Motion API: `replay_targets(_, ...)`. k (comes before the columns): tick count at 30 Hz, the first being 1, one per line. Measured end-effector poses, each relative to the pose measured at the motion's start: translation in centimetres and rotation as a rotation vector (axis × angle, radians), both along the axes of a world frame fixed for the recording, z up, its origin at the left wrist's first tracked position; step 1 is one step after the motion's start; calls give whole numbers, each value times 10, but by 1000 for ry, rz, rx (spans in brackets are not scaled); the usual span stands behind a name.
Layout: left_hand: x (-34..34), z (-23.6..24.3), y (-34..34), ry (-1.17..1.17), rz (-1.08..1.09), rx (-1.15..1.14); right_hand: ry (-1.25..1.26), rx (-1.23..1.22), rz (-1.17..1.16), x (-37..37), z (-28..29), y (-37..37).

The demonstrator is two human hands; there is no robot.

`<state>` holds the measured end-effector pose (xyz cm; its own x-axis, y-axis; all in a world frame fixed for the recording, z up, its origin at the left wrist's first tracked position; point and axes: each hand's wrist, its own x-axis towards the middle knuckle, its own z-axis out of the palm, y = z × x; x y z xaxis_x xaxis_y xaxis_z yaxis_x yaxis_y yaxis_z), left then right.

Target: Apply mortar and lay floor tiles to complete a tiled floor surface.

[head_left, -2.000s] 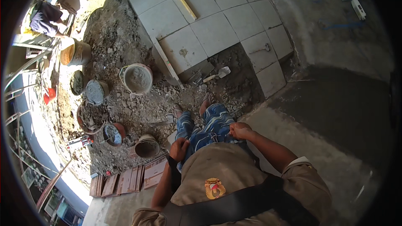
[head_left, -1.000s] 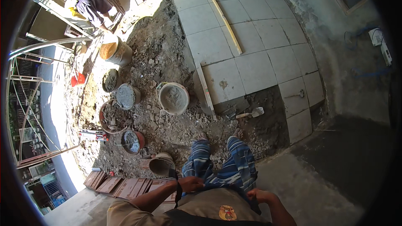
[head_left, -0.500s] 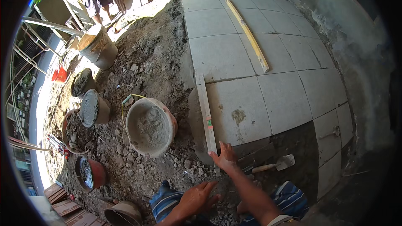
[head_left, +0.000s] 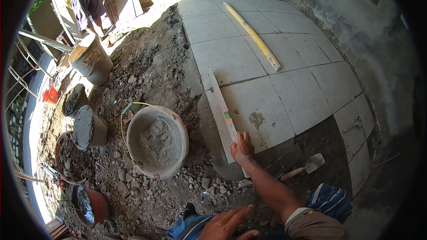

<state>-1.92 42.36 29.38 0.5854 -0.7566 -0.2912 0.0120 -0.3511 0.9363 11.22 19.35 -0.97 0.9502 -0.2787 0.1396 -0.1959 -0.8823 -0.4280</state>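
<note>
My right hand (head_left: 243, 146) is closed around the near part of a long pale spirit level (head_left: 221, 102) with a green vial. The level lies slanted over the left edge of a grey floor tile (head_left: 262, 114). Beneath my arm, a wooden-handled trowel (head_left: 314, 163) rests on the dark bedding by the tile's near edge. My left hand (head_left: 227, 223) hovers low in front of my knee, fingers apart and holding nothing. Left of the level stands a round tub of grey mortar (head_left: 183, 147).
A yellow spirit level (head_left: 253, 35) lies across the laid tiles. Several buckets, among them a red one (head_left: 98, 205) and a tall grey one (head_left: 98, 69), stand on rubble at left. A hammer (head_left: 353, 125) sits on the right tiles. Another person (head_left: 84, 4) bends at the far left.
My right hand has moved from beside the level's near end to a grip on it. The level's near part has swung slightly off the tile edge. My left hand has dropped lower.
</note>
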Motion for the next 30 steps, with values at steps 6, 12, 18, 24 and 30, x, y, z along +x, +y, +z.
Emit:
replay_targets(6,-15,-24,7,-115,-2,-138,1,-55,-78,111,-2,-19)
replay_targets(12,-17,-29,13,-144,5,-120,82,-46,-76,148,6,-36)
replay_targets(18,-7,-37,13,-159,-32,-156,304,-186,415,47,51,-96)
replay_targets(24,2,-20,6,-22,-82,-138,1287,-86,561,-151,74,-228)
replay_targets(30,2,-19,-10,-87,-108,-237,983,723,-475,-289,-34,-263)
